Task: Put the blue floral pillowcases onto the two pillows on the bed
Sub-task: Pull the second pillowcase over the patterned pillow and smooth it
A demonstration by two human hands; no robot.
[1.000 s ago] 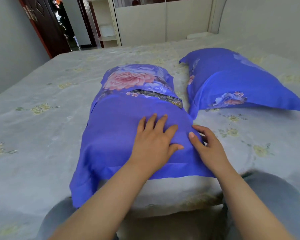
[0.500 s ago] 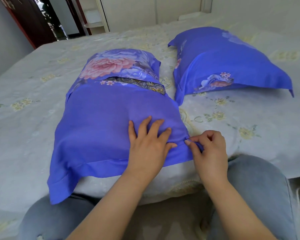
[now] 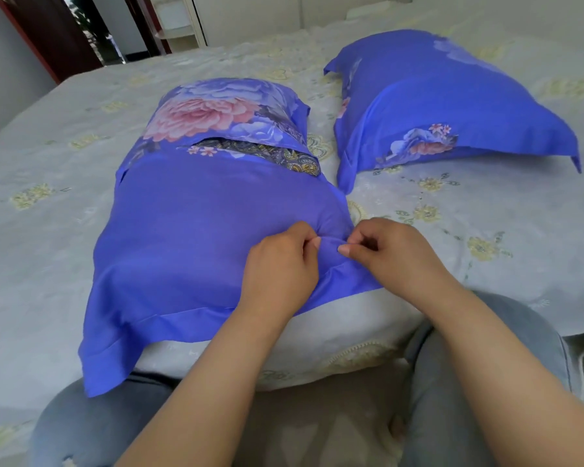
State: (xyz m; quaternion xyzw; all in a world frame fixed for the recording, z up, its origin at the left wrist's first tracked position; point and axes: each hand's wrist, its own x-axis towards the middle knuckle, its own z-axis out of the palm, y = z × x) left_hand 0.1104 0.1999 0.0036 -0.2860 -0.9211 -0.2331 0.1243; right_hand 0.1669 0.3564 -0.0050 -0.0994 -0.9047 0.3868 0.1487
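Observation:
A pillow in a blue floral pillowcase lies lengthwise at the bed's near edge, its flap overhanging. A strip of the dark patterned inner pillow shows through the opening halfway up. My left hand and my right hand meet at the near right corner of this pillow, each pinching a fold of the blue fabric between thumb and fingers. A second pillow in a blue floral pillowcase lies further back to the right, fully covered.
The bed has a pale grey sheet with yellow flowers. My knees in grey trousers press against its near edge. A dark wooden door stands at the back left, a white cupboard wall behind the bed.
My left hand lay flat on the pillowcase and now pinches the fabric. My right hand moved in to the corner and pinches it too. The view has dropped closer.

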